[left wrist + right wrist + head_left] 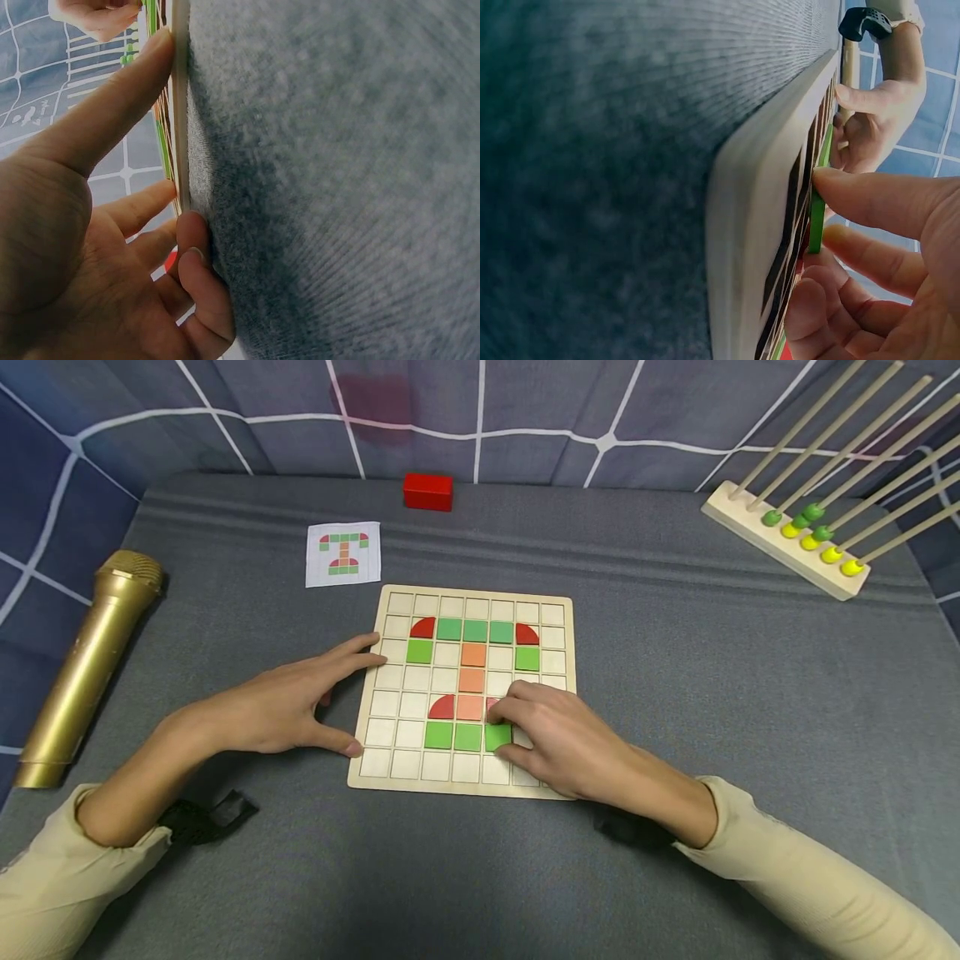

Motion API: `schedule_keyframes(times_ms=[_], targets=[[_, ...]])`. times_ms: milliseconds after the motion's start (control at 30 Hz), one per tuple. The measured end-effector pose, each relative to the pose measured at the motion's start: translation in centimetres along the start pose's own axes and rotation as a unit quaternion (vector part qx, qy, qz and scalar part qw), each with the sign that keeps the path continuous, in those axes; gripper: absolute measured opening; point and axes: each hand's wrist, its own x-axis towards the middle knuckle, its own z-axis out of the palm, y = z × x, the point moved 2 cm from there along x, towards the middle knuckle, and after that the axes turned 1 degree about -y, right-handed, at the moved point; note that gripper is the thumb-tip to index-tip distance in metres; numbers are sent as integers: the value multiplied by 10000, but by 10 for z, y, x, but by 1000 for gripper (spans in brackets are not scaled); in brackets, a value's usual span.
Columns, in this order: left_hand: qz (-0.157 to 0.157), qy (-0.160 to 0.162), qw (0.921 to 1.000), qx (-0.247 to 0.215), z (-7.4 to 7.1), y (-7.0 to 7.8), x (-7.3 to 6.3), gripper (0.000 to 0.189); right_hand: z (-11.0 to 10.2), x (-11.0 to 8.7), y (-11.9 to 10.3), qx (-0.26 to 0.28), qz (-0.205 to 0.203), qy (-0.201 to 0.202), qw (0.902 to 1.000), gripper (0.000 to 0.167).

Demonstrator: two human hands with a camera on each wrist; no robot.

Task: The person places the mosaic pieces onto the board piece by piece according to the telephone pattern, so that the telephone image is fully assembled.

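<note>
A pale wooden grid board [463, 790] lies flat on the table, bearing red quarter-round, teal, green and orange tiles arranged in a T-like figure. My right hand [566, 735] pinches a green square tile [498, 737] between thumb and index finger at the lower right of the figure. That tile [817, 225] sits at the board's surface in the right wrist view. Partly behind the right fingers is a red tile in the cell above. My left hand [281, 706] rests along the board's left edge, its thumb [120, 112] and fingers spread and touching the rim.
A printed card [342, 578] showing a similar coloured figure lies behind the board. Near the back edge sits a red block [428, 492]. A gold microphone [90, 664] lies at left, and a wooden peg stand [787, 547] with green and yellow beads stands at back right.
</note>
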Motion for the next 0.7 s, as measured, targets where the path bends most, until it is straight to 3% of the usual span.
schedule_keyframes(times_ms=[500,700], targets=[[4,25,10000,-25,0,-1,-1,99,-1,0,0,47,14,-111,9999,25],[21,19,10000,12,2,-1,-1,100,-9,-4,7,232,-4,180,9996,16]])
